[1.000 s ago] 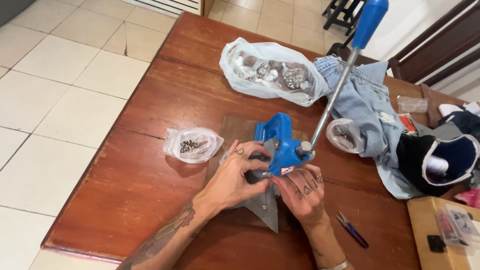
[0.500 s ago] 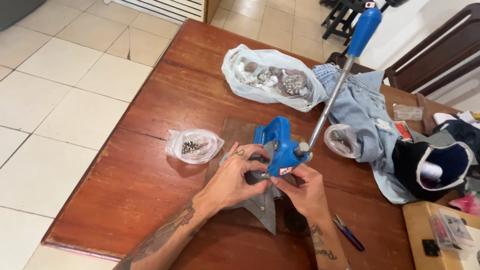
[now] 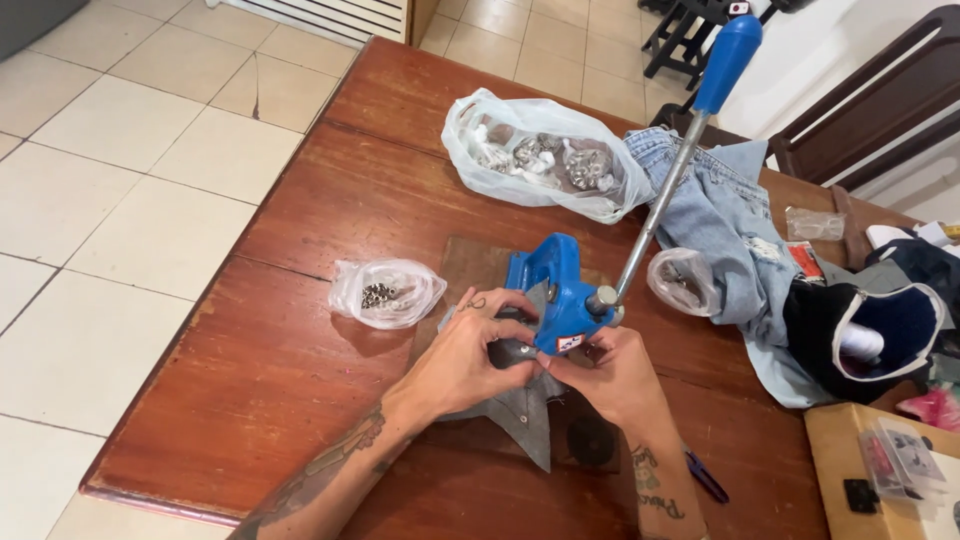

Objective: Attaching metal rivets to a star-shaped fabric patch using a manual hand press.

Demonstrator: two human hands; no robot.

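Left hand (image 3: pixel 470 355) and right hand (image 3: pixel 610 375) both pinch grey pointed fabric piece (image 3: pixel 525 425) under blue lever hand press (image 3: pixel 555 290), steadying it on the reddish wooden bench (image 3: pixel 300 230).

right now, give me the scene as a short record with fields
left hand: left hand pinches grey fabric piece at the press
right hand: right hand grips the same fabric under the press head
tool: blue hand press, lever raised
nearby: small bag of metal parts, large bag of parts, jeans
surface: wooden table
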